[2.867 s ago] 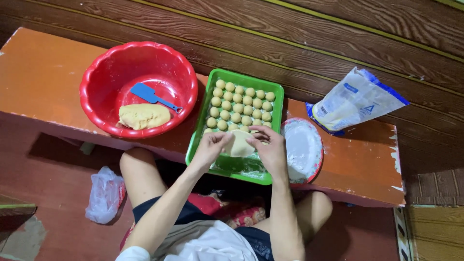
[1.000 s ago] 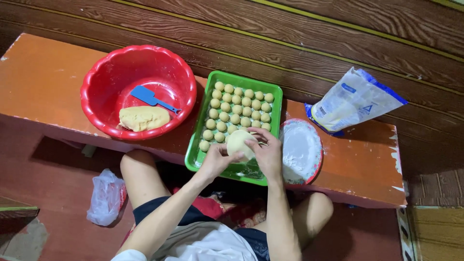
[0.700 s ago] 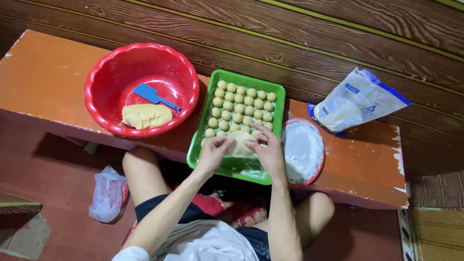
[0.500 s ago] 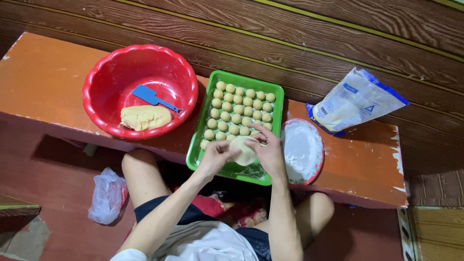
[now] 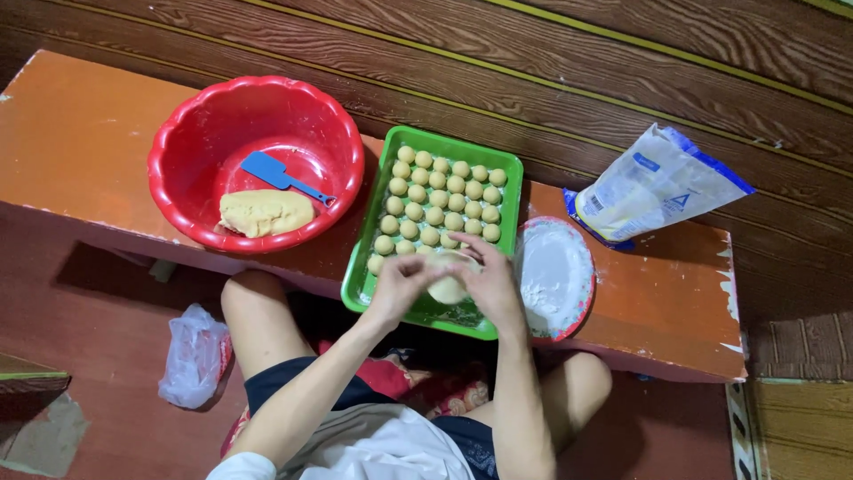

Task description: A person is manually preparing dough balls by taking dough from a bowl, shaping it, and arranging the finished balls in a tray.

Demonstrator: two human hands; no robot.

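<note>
Dough lump (image 5: 447, 286) sits pinched between my left hand (image 5: 397, 286) and right hand (image 5: 489, 283) over the green tray (image 5: 359, 283). Dough balls (image 5: 440, 200) fill its far rows; more dough (image 5: 265, 212) waits in the red basin (image 5: 178, 147).

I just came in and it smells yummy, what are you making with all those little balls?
A person sits at a low orange table, and both hands, left hand and right hand, are cupped around a lump of dough over a green tray. The tray holds rows of small dough balls. A red basin holds more dough and a blue scraper. A floured plate and a bag sit nearby.
</note>
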